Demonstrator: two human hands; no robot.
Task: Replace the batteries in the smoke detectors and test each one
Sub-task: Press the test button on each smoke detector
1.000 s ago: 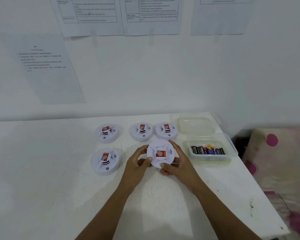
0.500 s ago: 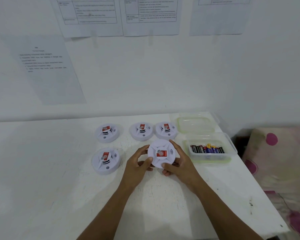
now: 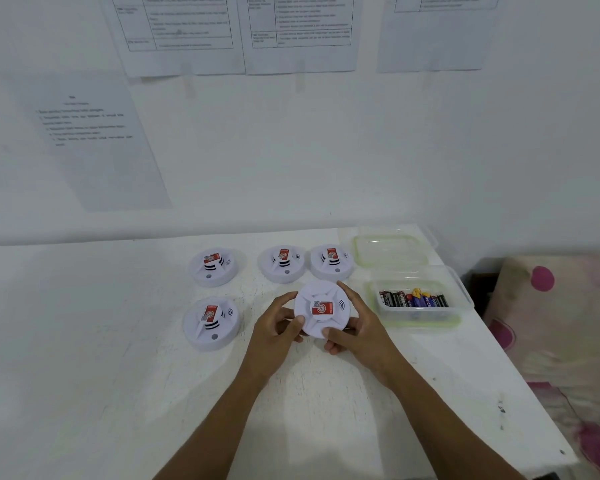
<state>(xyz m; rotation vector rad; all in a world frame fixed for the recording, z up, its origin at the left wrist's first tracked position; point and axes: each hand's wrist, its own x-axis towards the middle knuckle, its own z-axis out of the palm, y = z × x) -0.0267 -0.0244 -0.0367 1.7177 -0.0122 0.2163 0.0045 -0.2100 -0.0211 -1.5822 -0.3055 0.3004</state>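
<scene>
In the head view, our left hand (image 3: 278, 327) and right hand (image 3: 357, 327) both curl round one smoke detector (image 3: 321, 308), face up and closed, at mid worktop (image 3: 326, 410). The four other detectors (image 3: 212, 266) lie closed beside it. Batteries (image 3: 413, 299) wait in the open box (image 3: 420, 317). We judge the job barely begun, though we cannot tell whether any detector already holds fresh cells.

Both hands, left (image 3: 274, 329) and right (image 3: 359, 329), grip one white smoke detector (image 3: 321, 308) above the tabletop (image 3: 84, 341); four more detectors (image 3: 212, 322) lie nearby, batteries (image 3: 413, 298) in a clear container (image 3: 423, 317).
</scene>
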